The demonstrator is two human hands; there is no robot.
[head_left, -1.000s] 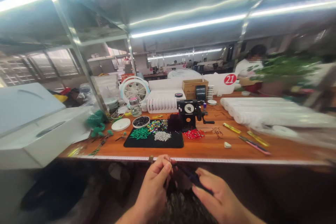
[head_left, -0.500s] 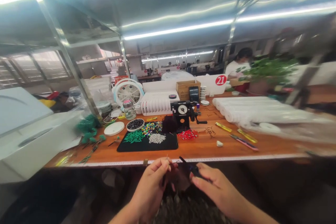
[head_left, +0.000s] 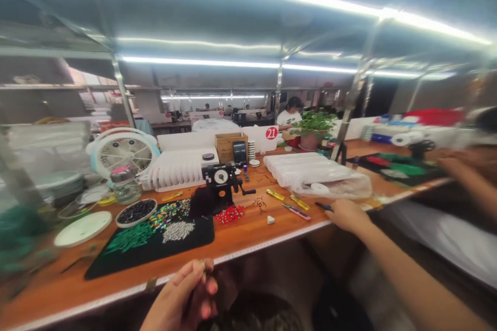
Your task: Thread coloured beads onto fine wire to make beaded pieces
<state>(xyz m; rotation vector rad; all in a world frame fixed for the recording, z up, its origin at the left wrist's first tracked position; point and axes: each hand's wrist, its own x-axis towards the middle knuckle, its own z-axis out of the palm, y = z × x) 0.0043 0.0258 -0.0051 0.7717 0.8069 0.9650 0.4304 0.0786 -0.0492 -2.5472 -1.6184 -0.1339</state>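
Observation:
My left hand [head_left: 186,289] is in front of the table's near edge, fingers closed in a pinch. Something small and thin shows at the fingertips, too fine to make out. Far to the right, my right hand [head_left: 347,215] is over the table edge, closed on a dark slim tool [head_left: 323,206] whose tip points left along the tabletop; its kind cannot be told. Left of that tool lie a pink-and-dark pen-like tool [head_left: 297,211] and two yellow cutters [head_left: 300,202]. A small white lump [head_left: 271,220] sits nearby.
A black mat [head_left: 155,253] carries green, silver and multicoloured small pieces. Behind it stand a dish of black pieces [head_left: 136,212], a hand-crank winder [head_left: 222,181] and a fan [head_left: 124,155]. White rolls [head_left: 310,170] lie at the back right. Another person's arm [head_left: 466,176] reaches in at far right.
My right hand has moved away from the left, rightward to the table edge, with the dark tool. My left hand still pinches, and the view has swung right.

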